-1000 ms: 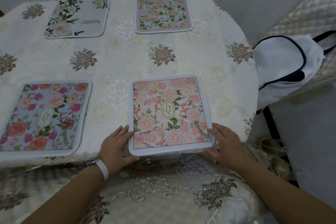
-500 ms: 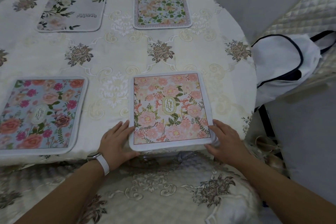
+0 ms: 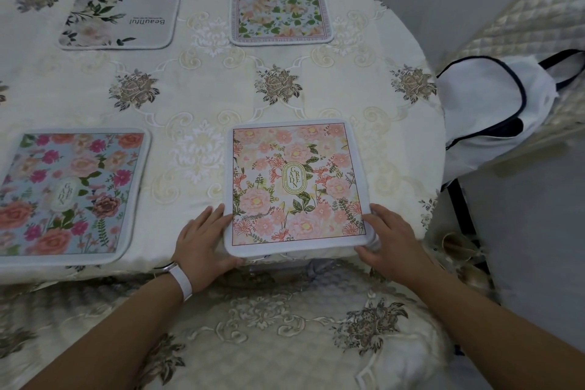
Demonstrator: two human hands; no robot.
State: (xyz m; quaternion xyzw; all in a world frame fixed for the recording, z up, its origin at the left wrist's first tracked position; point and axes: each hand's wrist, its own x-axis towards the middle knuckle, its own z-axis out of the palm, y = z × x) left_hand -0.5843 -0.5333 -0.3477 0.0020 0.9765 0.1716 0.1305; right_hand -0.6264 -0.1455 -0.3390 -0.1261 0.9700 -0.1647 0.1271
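A square pink floral mat marked "GARDEN" (image 3: 296,187) lies flat on the cream embroidered tablecloth (image 3: 202,95), its near edge at the table's front edge. My left hand (image 3: 202,241) rests beside the mat's near left corner, fingers straight along its left side and thumb along its front edge. On the other side, my right hand (image 3: 387,237) touches the near right corner, with the fingers on the side edge and the thumb at the front. A white band is on my left wrist.
A blue floral mat (image 3: 68,193) lies near left. A grey "Beautiful" mat (image 3: 122,13) and a small peach floral mat (image 3: 280,11) lie at the far side. Quilted chairs surround the table; a white bag (image 3: 493,104) sits on the right chair.
Both hands stay at the pink mat's near corners. The mat has barely shifted on the cloth; the view has tilted slightly.
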